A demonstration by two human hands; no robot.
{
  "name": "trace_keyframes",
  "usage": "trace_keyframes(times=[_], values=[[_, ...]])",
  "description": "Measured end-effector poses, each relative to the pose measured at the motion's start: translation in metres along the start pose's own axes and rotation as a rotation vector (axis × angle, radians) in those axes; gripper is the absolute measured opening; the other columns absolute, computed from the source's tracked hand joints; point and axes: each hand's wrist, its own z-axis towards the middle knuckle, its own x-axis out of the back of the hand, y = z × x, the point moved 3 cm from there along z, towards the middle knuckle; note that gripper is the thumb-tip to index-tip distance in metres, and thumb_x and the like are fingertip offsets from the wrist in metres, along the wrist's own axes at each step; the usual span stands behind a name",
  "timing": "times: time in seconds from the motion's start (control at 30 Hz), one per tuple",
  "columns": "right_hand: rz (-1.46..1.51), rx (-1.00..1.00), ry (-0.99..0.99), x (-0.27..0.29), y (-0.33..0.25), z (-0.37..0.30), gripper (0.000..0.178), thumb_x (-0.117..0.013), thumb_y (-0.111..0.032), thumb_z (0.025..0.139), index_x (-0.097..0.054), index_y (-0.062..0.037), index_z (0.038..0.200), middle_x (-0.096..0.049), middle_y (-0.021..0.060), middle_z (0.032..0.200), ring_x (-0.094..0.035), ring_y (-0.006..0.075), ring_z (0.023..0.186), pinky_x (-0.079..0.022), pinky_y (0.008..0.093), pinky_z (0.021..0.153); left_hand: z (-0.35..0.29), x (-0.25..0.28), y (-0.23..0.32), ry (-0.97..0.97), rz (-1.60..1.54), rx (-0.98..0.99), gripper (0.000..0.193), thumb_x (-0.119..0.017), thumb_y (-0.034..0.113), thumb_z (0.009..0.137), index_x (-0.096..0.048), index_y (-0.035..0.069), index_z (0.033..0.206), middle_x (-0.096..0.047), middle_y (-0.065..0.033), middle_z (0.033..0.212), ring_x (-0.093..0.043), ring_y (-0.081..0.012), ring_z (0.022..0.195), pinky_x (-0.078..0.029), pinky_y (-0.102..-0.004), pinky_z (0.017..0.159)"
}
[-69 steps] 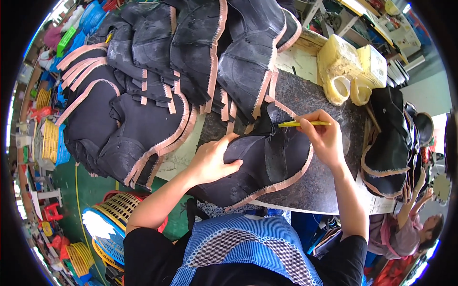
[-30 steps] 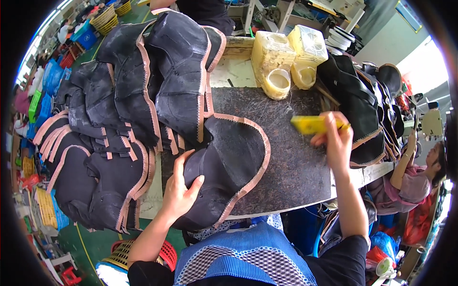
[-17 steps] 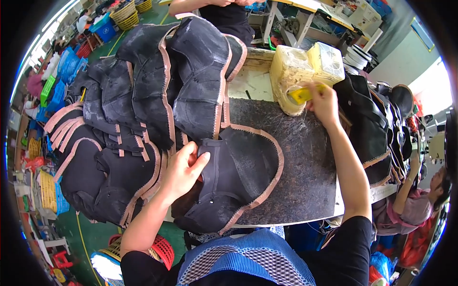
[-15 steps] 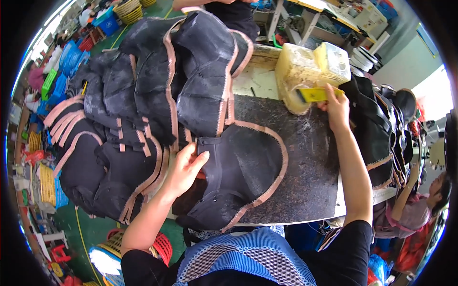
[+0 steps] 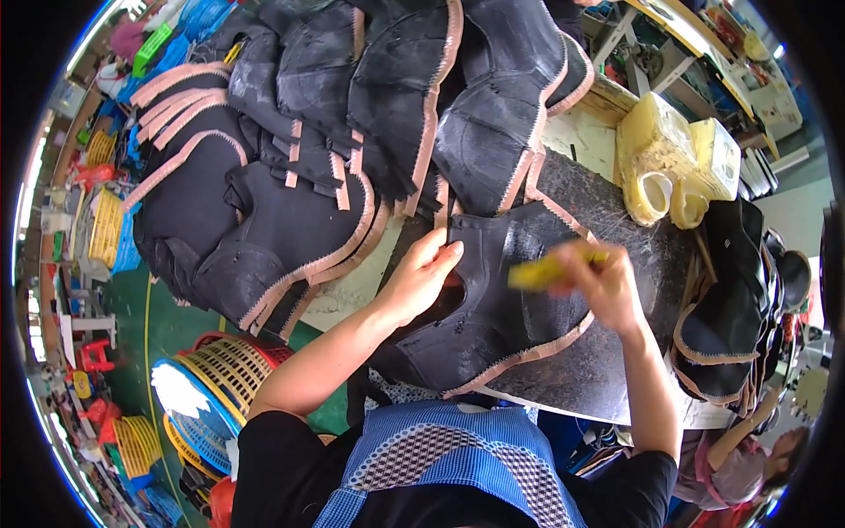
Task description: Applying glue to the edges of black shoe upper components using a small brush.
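A black neoprene piece (image 5: pixel 502 317) with a pinkish-tan taped edge lies flat on the dark work board (image 5: pixel 607 378) in front of me. My left hand (image 5: pixel 421 275) presses flat on its left side, fingers together. My right hand (image 5: pixel 598 283) is closed around a yellow brush (image 5: pixel 547 269), blurred by motion, with its tip over the middle of the piece.
Several overlapping black pieces with tan edges (image 5: pixel 334 150) are spread at the left and back. Two yellowish glue jugs (image 5: pixel 673 158) stand at the back right. A stack of black pieces (image 5: pixel 731 317) sits at the right. Baskets (image 5: pixel 224 378) stand on the green floor. Another person (image 5: pixel 748 449) works at lower right.
My right hand has come back from the glue jugs with the yellow brush to the middle of the piece. My left hand has stayed pressed on the piece.
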Motion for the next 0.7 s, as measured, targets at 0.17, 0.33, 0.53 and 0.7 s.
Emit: trace_keyframes(times=[0.17,0.33,0.53,0.7], values=[[0.086,0.145,0.051,-0.006,-0.011,0.004,0.032,-0.059,-0.027,0.100,-0.067,0.0040,0.106,-0.073,0.0153,0.090,-0.072,0.0176,0.075,-0.061,0.0285,0.067,-0.002,-0.005,0.018,-0.024,-0.007,0.046,0.023,-0.048,0.013,0.105,-0.056,0.004,0.125,-0.058,0.0030,0.109,-0.054,-0.0033,0.098,-0.046,-0.0198,0.087],[0.030,0.018,0.009,-0.025,-0.001,0.008,0.028,-0.064,-0.022,0.097,-0.068,0.0057,0.095,-0.072,0.0129,0.083,-0.072,0.0166,0.072,-0.059,0.0272,0.066,0.005,-0.001,0.005,-0.061,-0.117,0.013,0.032,-0.046,0.015,0.106,-0.050,0.000,0.134,-0.059,-0.0021,0.122,-0.051,-0.0074,0.109,-0.040,-0.0238,0.099],[0.145,0.083,0.013,-0.022,-0.020,-0.006,0.028,-0.059,-0.022,0.100,-0.067,0.0051,0.098,-0.072,0.0174,0.083,-0.071,0.0171,0.063,-0.059,0.0247,0.056,0.002,0.002,0.002,-0.085,-0.090,-0.024,0.039,-0.047,0.013,0.104,-0.043,-0.002,0.140,-0.056,-0.0049,0.125,-0.050,-0.0091,0.112,-0.039,-0.0245,0.100],[0.217,0.181,0.216,-0.031,-0.036,0.011,0.036,-0.055,-0.031,0.102,-0.068,0.0011,0.111,-0.071,0.0127,0.085,-0.068,0.0145,0.057,-0.054,0.0211,0.049,-0.001,0.000,0.002,-0.167,-0.171,-0.039,0.046,-0.046,0.005,0.101,-0.035,-0.002,0.145,-0.053,-0.0053,0.127,-0.048,-0.0100,0.113,-0.038,-0.0266,0.101]])
